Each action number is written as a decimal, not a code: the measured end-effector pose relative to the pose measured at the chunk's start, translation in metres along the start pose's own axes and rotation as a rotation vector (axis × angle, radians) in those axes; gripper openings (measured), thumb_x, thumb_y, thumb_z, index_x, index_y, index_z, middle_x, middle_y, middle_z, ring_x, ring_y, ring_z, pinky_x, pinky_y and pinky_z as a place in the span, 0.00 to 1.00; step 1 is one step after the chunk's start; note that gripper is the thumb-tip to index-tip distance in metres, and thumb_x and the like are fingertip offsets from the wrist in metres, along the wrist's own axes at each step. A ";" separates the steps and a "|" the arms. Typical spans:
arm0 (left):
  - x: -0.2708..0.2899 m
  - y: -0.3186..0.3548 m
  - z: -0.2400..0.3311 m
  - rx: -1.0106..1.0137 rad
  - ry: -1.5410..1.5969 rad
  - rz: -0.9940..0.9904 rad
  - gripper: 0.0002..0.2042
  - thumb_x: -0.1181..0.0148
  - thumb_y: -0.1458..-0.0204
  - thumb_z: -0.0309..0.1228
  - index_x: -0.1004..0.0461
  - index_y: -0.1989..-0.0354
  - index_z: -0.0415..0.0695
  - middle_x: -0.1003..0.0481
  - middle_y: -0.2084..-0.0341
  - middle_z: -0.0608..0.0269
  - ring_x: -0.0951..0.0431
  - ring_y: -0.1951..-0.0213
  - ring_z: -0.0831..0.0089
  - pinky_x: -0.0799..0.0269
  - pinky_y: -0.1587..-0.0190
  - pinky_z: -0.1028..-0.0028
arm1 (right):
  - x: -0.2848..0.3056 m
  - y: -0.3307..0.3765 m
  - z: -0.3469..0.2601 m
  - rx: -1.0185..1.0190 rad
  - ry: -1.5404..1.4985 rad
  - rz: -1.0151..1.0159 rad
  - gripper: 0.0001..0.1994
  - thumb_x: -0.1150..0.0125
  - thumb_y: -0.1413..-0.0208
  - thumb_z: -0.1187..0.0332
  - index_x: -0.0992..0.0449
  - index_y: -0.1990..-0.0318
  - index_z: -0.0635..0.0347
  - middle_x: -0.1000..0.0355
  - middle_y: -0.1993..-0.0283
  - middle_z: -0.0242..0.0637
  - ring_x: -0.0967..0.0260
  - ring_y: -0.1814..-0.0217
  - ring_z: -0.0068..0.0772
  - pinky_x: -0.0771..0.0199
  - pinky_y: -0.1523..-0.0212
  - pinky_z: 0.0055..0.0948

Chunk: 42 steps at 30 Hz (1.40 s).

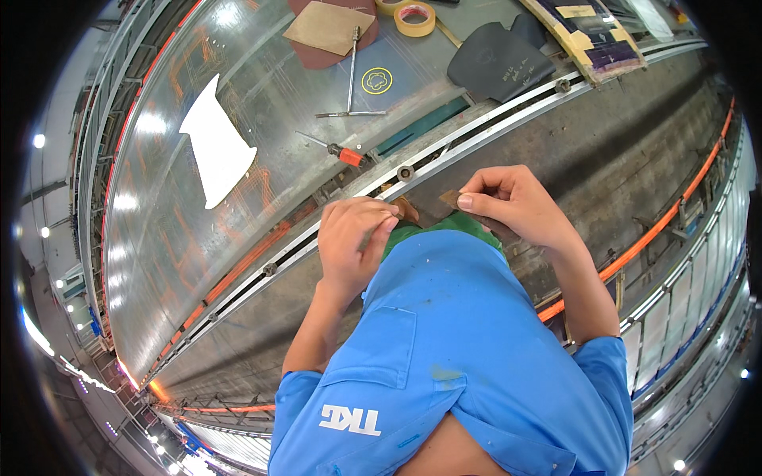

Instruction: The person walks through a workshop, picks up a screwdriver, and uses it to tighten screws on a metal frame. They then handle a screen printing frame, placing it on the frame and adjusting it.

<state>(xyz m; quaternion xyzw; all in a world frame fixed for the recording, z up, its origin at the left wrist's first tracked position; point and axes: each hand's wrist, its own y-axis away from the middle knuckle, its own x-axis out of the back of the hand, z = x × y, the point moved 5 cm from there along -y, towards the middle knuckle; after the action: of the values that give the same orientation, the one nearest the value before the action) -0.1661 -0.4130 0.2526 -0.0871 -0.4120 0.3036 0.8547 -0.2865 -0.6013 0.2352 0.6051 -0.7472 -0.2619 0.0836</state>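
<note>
My right hand [516, 208] is closed in a pinch, thumb against fingers, on a small flat brown piece [451, 198] that looks like sandpaper. To its left, my left hand [349, 234] has its fingers curled together, with a small curved brown piece [407, 209] at the fingertips. The two pieces are apart, in front of my body near the table's metal edge rail. Beyond my left hand, a screwdriver [346, 154] with a red and black handle lies on the table.
On the glossy table [278, 119] are a white curved sheet [217, 143], a T-shaped metal tool [352, 75], a brown sheet [327, 28], yellow tape rolls [414, 28] and a black panel [496, 67]. A taped frame [591, 40] stands far right. An orange cable [667, 218] runs at right.
</note>
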 end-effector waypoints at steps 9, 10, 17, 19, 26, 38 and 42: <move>-0.035 0.004 -0.016 0.814 1.764 0.170 0.09 0.46 0.40 0.35 0.28 0.59 0.44 0.31 0.70 0.66 0.32 0.69 0.75 0.34 0.68 0.75 | -0.033 0.000 -0.021 0.178 -0.105 0.060 0.06 0.38 0.44 0.70 0.25 0.67 0.65 0.33 0.80 0.25 0.41 0.84 0.10 0.46 0.86 0.16; -0.037 0.006 -0.018 0.836 1.844 0.195 0.10 0.45 0.41 0.36 0.29 0.59 0.43 0.31 0.69 0.67 0.32 0.69 0.75 0.33 0.68 0.75 | -0.038 -0.002 -0.023 0.194 -0.115 0.053 0.06 0.38 0.44 0.71 0.25 0.66 0.66 0.33 0.80 0.25 0.41 0.84 0.11 0.46 0.86 0.16; -0.038 0.007 -0.011 0.914 1.959 0.248 0.08 0.46 0.40 0.36 0.28 0.55 0.50 0.29 0.67 0.69 0.31 0.67 0.77 0.36 0.69 0.77 | -0.056 -0.009 -0.032 0.238 -0.108 0.068 0.06 0.38 0.45 0.72 0.23 0.67 0.67 0.29 0.81 0.28 0.38 0.82 0.11 0.41 0.84 0.17; -0.037 0.007 -0.010 0.924 1.938 0.254 0.08 0.46 0.40 0.36 0.27 0.55 0.50 0.28 0.67 0.69 0.30 0.67 0.78 0.36 0.69 0.77 | -0.058 -0.009 -0.038 0.322 -0.030 0.093 0.06 0.38 0.45 0.72 0.22 0.68 0.67 0.26 0.78 0.30 0.33 0.78 0.12 0.36 0.80 0.17; -0.037 0.007 -0.010 0.946 1.908 0.286 0.08 0.46 0.40 0.35 0.27 0.56 0.49 0.27 0.67 0.68 0.30 0.68 0.79 0.36 0.70 0.77 | -0.058 -0.007 -0.045 0.327 0.037 0.122 0.06 0.38 0.46 0.72 0.22 0.67 0.68 0.23 0.76 0.33 0.29 0.73 0.13 0.30 0.73 0.16; -0.027 -0.002 -0.014 0.691 1.434 0.354 0.07 0.44 0.42 0.30 0.24 0.59 0.41 0.25 0.63 0.62 0.28 0.67 0.76 0.34 0.68 0.75 | -0.055 -0.007 -0.043 0.215 0.051 0.060 0.08 0.40 0.45 0.71 0.24 0.69 0.68 0.27 0.80 0.31 0.35 0.81 0.13 0.37 0.81 0.17; -0.023 0.002 -0.018 0.617 1.324 0.325 0.06 0.41 0.44 0.26 0.23 0.62 0.38 0.27 0.62 0.61 0.28 0.67 0.75 0.33 0.68 0.73 | -0.055 -0.007 -0.043 0.246 0.042 0.044 0.08 0.40 0.44 0.71 0.25 0.70 0.67 0.32 0.83 0.28 0.40 0.85 0.12 0.43 0.85 0.18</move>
<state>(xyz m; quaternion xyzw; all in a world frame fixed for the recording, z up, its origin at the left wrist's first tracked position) -0.1643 -0.4234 0.2248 -0.0674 0.3104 0.4119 0.8541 -0.2475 -0.5626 0.2788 0.5994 -0.7849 -0.1540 0.0301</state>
